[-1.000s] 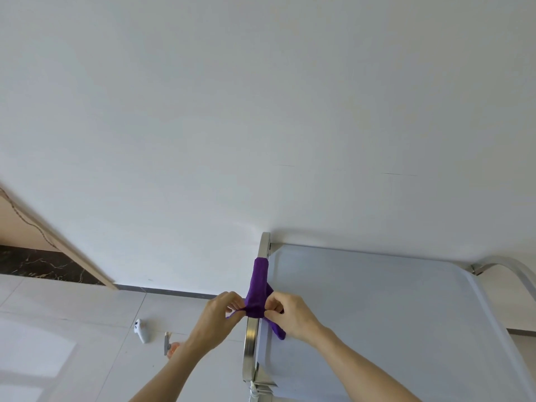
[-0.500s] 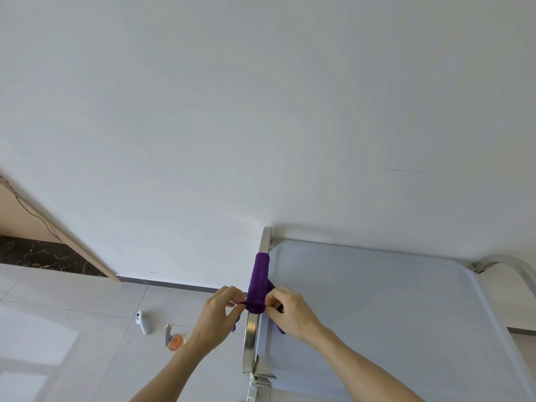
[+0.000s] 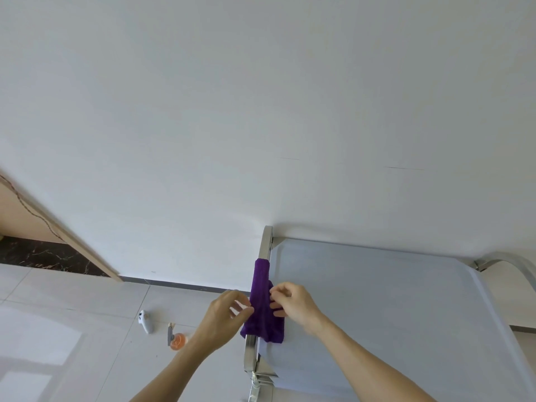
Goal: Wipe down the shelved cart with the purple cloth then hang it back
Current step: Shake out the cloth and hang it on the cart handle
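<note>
I see the purple cloth (image 3: 262, 303) draped over the metal handle rail (image 3: 265, 245) on the cart's left edge. My left hand (image 3: 223, 317) and right hand (image 3: 295, 307) each pinch its folds. The cart's grey top (image 3: 377, 300) stands against a white wall (image 3: 261, 111); a spray bottle (image 3: 175, 339) lies on the tiled floor (image 3: 72, 300).
</note>
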A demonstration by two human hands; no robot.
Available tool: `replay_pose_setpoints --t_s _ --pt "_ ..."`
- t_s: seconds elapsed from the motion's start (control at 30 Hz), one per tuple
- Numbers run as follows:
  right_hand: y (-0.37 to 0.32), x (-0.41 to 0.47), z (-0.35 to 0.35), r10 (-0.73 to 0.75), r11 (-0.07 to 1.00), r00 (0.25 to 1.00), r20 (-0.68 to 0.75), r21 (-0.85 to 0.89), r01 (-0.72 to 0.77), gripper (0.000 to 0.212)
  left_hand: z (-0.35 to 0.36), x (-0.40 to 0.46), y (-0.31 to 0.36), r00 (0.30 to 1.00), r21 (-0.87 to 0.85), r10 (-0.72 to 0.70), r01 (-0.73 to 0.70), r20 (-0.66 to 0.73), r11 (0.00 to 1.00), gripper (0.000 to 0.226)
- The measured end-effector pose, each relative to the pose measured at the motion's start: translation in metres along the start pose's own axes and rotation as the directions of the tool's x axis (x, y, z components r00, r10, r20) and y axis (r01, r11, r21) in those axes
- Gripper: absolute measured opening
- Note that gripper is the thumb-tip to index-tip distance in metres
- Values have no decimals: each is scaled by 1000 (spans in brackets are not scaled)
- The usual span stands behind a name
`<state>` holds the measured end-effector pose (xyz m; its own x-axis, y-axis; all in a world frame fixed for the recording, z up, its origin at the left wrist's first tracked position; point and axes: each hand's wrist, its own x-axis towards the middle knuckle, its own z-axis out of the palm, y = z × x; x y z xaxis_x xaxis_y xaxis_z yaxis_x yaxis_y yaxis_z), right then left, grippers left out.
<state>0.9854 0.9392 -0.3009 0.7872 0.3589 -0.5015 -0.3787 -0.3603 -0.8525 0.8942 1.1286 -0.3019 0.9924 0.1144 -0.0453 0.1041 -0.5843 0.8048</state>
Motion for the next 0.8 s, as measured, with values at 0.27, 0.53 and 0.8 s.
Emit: replay_pose_setpoints --t_s 0.27,0.53,0.8 --pt "-25 18 10 95 989 995 21 114 -97 25 31 4 8 987 8 -152 152 49 988 50" --pt "-47 32 5 142 941 989 47 303 -150 22 25 43 18 983 26 -163 161 85 987 52" --pt "-55 36 6 222 848 973 63 480 -224 29 24 62 21 958 -60 -231 244 167 968 64"
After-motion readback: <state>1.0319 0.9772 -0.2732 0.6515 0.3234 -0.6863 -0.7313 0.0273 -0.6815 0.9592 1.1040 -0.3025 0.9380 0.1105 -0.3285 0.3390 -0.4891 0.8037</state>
